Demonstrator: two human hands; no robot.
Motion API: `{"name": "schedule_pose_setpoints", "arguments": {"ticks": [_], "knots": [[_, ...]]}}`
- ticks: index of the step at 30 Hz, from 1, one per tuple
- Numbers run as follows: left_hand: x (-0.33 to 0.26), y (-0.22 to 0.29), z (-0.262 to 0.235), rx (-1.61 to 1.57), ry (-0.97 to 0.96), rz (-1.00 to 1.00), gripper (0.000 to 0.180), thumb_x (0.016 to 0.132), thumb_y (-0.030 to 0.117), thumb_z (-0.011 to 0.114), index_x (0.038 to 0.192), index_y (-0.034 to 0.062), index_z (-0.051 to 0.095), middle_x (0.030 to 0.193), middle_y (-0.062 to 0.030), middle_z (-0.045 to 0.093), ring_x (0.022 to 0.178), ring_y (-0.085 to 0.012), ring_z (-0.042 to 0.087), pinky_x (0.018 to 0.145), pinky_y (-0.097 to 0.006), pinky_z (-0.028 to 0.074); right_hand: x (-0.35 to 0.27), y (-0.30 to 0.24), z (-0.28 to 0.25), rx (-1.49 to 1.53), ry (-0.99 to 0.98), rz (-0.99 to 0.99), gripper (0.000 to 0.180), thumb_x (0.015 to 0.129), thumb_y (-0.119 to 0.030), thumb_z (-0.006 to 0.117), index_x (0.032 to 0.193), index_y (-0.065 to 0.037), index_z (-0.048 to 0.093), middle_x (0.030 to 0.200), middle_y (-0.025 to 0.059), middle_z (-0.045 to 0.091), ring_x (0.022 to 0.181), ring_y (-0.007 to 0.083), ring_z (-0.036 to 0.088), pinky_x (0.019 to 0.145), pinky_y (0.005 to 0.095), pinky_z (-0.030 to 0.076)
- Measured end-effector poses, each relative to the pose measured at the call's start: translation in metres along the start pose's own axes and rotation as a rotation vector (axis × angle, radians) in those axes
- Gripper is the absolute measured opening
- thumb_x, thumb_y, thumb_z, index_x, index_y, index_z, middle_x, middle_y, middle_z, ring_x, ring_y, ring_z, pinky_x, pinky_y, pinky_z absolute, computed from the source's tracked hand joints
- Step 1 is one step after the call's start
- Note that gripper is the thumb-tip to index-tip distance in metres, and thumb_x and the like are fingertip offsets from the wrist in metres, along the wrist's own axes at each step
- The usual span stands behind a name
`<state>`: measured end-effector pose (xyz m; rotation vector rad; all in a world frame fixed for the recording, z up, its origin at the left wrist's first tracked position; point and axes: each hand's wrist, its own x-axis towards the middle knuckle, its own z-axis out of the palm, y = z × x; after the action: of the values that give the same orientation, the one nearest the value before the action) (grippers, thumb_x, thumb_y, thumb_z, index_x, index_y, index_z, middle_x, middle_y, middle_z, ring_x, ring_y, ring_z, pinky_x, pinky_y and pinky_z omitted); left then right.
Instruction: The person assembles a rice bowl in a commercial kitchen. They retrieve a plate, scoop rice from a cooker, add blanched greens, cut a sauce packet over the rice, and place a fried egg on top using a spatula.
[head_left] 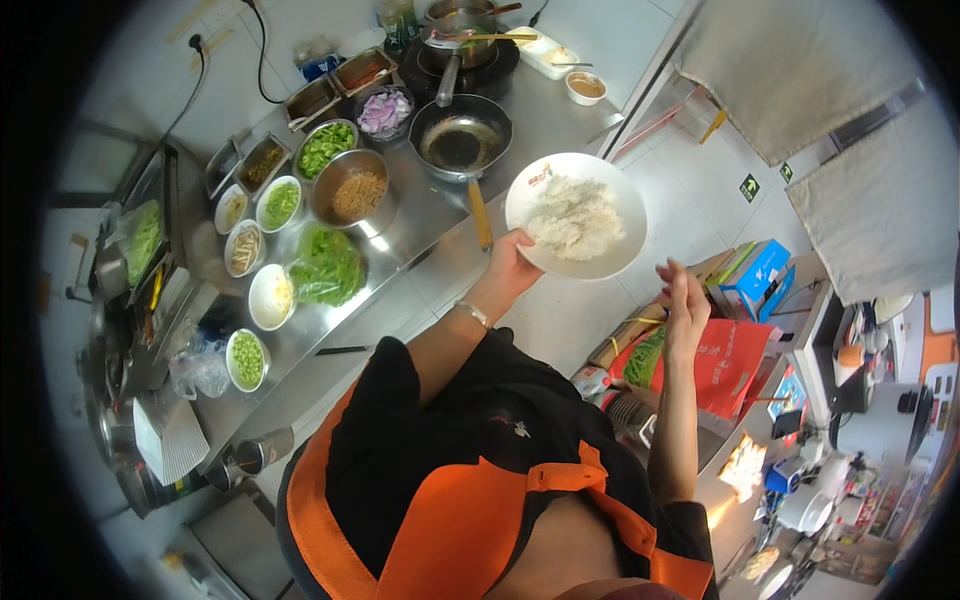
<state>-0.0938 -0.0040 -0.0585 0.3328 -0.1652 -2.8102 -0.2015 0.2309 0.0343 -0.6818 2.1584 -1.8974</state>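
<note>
The left hand (512,258) grasps the near-left rim of a wide white rice bowl (630,238), fingers out of sight beneath it. The right hand (685,300) is empty, its fingers loosely bent, raised just beyond the bowl's right side with a narrow gap between them. The bowl is held in the air before the person, its inside facing up, with cooked rice (575,218) heaped in the middle and bare wall around it.

Just left of the bowl, a black frying pan (460,145) stands on the steel counter (420,228); its wooden handle (481,215) juts out past the counter's front edge, close by the left hand. Between the pan and a clear bag of leafy greens (327,265), a strip of bare steel lies open along that edge. Farther left, a steel bowl of brown crumbled food (357,193), a bowl of chopped green pepper (326,150) and a bowl of purple onion (385,112) crowd together. Behind the pan, a long-handled pot (448,85) sits on the stove.

Below the hands, pale floor tiles (565,315) leave open room between the counter and a red bag (735,365) and blue box (758,280) on the right.
</note>
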Motion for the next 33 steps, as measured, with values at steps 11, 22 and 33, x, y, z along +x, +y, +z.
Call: {"name": "schedule_pose_setpoints", "arguments": {"ticks": [11,22,33], "knots": [[0.202,0.034,-0.036,-0.205,0.13,0.207,0.07,0.064,-0.004,0.044,0.134,-0.0059,0.037,0.138,-0.0195,0.044,0.129,-0.0368,0.04,0.112,-0.052,0.03,0.325,0.004,0.199,0.538,-0.456,0.48,0.043,0.093,-0.022,0.061,0.125,0.004,0.048,0.105,0.0132,0.06,0.093,0.0212,0.061,0.08,0.0307,0.053],[0.293,0.047,-0.048,-0.357,0.366,0.572,0.067,0.061,-0.008,0.043,0.128,-0.0082,0.043,0.129,-0.0211,0.05,0.124,-0.0378,0.045,0.11,-0.05,0.034,0.467,0.066,0.394,0.737,-0.575,0.563,0.052,0.087,-0.025,0.071,0.133,-0.015,0.05,0.091,0.0014,0.058,0.073,0.012,0.051,0.07,0.0293,0.049],[0.283,0.05,0.003,-0.069,0.672,0.553,0.049,0.086,0.002,0.053,0.132,-0.0048,0.038,0.128,-0.0197,0.05,0.118,-0.0314,0.05,0.103,-0.045,0.043,0.564,0.013,0.462,0.114,-0.686,-0.371,0.029,0.085,-0.027,0.071,0.094,0.001,0.068,0.078,0.0079,0.069,0.061,0.009,0.063,0.048,0.0203,0.048]]}}
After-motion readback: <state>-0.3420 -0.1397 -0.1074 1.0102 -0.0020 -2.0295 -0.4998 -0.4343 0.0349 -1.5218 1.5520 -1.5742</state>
